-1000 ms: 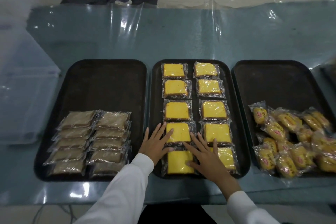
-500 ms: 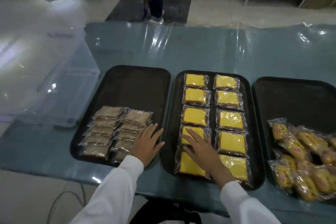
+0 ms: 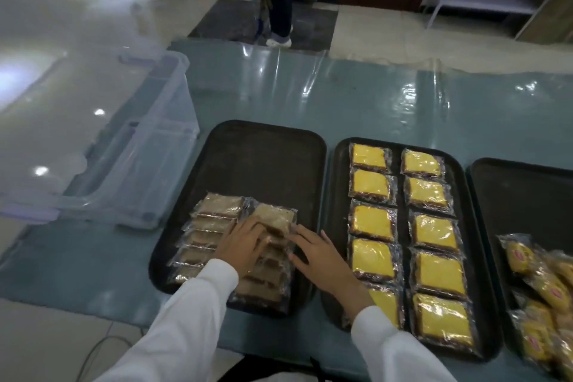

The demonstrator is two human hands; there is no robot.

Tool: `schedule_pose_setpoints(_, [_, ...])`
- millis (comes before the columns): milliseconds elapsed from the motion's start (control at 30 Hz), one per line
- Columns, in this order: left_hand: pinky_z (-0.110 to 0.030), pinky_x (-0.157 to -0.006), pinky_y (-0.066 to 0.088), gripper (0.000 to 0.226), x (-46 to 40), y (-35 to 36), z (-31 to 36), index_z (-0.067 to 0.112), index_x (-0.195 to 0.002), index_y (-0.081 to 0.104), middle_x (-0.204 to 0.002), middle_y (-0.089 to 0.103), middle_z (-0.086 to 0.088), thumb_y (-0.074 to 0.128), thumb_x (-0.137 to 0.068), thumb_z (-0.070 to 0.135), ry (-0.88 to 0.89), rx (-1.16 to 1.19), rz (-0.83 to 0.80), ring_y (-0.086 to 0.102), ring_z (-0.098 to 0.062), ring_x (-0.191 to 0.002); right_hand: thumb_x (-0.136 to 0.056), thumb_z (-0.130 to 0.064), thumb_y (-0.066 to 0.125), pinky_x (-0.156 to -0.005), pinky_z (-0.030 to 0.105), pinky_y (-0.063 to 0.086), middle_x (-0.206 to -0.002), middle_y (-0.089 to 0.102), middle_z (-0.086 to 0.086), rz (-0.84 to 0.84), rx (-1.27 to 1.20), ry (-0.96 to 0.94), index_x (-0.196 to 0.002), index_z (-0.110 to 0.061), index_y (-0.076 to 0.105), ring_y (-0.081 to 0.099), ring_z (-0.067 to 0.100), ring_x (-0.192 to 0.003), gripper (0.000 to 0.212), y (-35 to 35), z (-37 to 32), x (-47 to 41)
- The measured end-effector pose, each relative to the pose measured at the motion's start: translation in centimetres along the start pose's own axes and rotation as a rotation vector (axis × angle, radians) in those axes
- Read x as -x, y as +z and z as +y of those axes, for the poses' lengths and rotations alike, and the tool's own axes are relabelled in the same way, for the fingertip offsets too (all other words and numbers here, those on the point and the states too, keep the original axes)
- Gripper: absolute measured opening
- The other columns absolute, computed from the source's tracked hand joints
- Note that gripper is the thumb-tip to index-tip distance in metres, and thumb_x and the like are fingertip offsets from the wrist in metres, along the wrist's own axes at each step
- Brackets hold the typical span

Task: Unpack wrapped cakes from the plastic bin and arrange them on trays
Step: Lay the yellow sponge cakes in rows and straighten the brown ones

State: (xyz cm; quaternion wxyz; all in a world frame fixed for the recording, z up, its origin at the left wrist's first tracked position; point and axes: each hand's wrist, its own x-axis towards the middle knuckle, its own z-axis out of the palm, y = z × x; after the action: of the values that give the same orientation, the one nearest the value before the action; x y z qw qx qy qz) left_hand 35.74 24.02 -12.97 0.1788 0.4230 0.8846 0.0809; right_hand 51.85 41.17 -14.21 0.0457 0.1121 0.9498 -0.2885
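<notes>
The right tray [image 3: 527,183] and its yellow round cakes [image 3: 545,288] were cropped by the frame edge; several brown cakes [image 3: 217,206] were covered by both hands.

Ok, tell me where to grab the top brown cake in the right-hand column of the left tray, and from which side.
Take the top brown cake by its long side edges, pinching across its width from above. It lies flat, overlapping the pack below, so its far end is free. The left hand rests on the brown cakes and the right hand is beside them, so either could probably pinch it; the crimped wrapper ends may slip.
</notes>
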Motion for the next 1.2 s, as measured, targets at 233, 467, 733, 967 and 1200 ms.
schedule_pose_setpoints(233, [-0.044, -0.126, 0.015, 0.039, -2.5, 0.1, -3.7, 0.023, -0.133, 0.057, -0.156, 0.042, 0.004, 0.035, -0.109, 0.043, 0.149, -0.022, -0.086, 0.03, -0.015, -0.15, -0.099, -0.06, 0.031, -0.127, 0.057, 0.01, -0.167, 0.027, -0.014, -0.03, 0.051, 0.121, -0.151, -0.035, 0.045, 0.023, 0.01, -0.155, 0.059, 2.8, -1.8, -2.5])
schedule_pose_setpoints(467, [-0.05, -0.124, 0.016, 0.056, -4.2, 0.6, -4.9, 0.022, -0.128, 0.063, -0.153, 0.048, 0.005, 0.023, -0.103, 0.051, 0.209, -0.041, -0.063, 0.037, -0.017, -0.148, -0.103, -0.062, 0.033, -0.127, 0.057, 0.006, -0.168, 0.024, -0.015, -0.03, 0.106, 0.233, -0.152, -0.037, 0.042, 0.022, 0.009, -0.155, 0.056, 3.3, -1.8, -3.9])
schedule_pose_setpoints(733, [-0.053, -0.125, 0.006, 0.053, -7.2, 0.4, -4.2, 0.027, -0.137, 0.055, -0.162, 0.031, 0.007, 0.02, -0.106, 0.051, 0.186, -0.073, -0.2, 0.02, -0.015, -0.154, -0.104, -0.07, 0.022, -0.126, 0.063, 0.002, -0.169, 0.022, -0.015, -0.051, 0.093, 0.291, -0.147, -0.036, 0.049, 0.018, 0.009, -0.157, 0.061, 2.4, -0.6, -6.0])
schedule_pose_setpoints(967, [-0.062, -0.124, -0.002, 0.048, -10.4, 0.5, -3.9, 0.033, -0.143, 0.049, -0.167, 0.02, 0.01, 0.022, -0.109, 0.053, 0.154, -0.1, -0.224, 0.008, -0.014, -0.157, -0.106, -0.066, 0.023, -0.126, 0.064, 0.002, -0.17, 0.02, -0.015, -0.061, 0.142, 0.309, -0.148, -0.035, 0.049, 0.015, 0.01, -0.158, 0.058, 1.1, 1.2, -8.4])
schedule_pose_setpoints(1200, [-0.062, -0.124, -0.002, 0.046, -14.9, -0.4, -3.9, 0.032, -0.144, 0.05, -0.168, 0.021, 0.008, 0.026, -0.109, 0.051, 0.157, -0.088, -0.197, 0.007, -0.014, -0.158, -0.105, -0.065, 0.027, -0.125, 0.068, 0.006, -0.171, 0.015, -0.014, -0.048, 0.18, 0.321, -0.147, -0.033, 0.05, 0.01, 0.009, -0.159, 0.058, -0.2, 3.7, -12.0])
